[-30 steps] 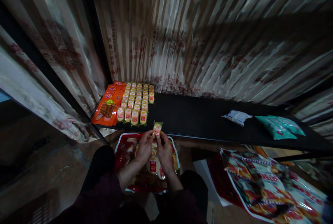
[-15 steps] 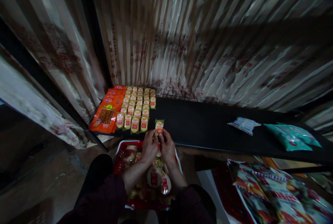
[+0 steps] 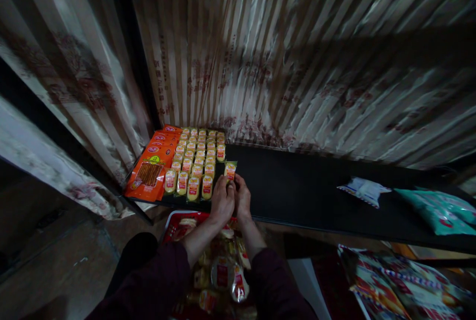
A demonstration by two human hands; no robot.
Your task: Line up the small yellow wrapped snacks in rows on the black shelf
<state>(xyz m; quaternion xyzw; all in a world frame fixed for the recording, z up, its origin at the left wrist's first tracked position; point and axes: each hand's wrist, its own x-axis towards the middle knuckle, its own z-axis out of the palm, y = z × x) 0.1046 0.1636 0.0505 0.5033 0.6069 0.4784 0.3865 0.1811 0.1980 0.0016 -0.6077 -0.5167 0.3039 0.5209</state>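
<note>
Between both my hands, a small yellow snack pack (image 3: 230, 170) with a red and white label is held upright over the black shelf (image 3: 275, 181). My left hand (image 3: 223, 201) closes on its lower left side, and my right hand (image 3: 243, 198) grips its lower right. Just left of them, rows of similar yellow packs (image 3: 193, 188) stand on the shelf. Beside those rows lie overlapping orange snack bags (image 3: 148, 173). Below my forearms is a red basket (image 3: 171, 225) with round wrapped snacks (image 3: 222, 273) in it.
A white and blue packet (image 3: 364, 190) and teal bags (image 3: 439, 208) lie on the right of the shelf. Larger snack bags (image 3: 394, 280) fill a box at the lower right. A patterned curtain (image 3: 260, 62) hangs behind, with a dark post at the left.
Both hands have moved forward with the yellow pack, from the shelf's front edge to further over the shelf, beside the rows. The view has shifted slightly.
</note>
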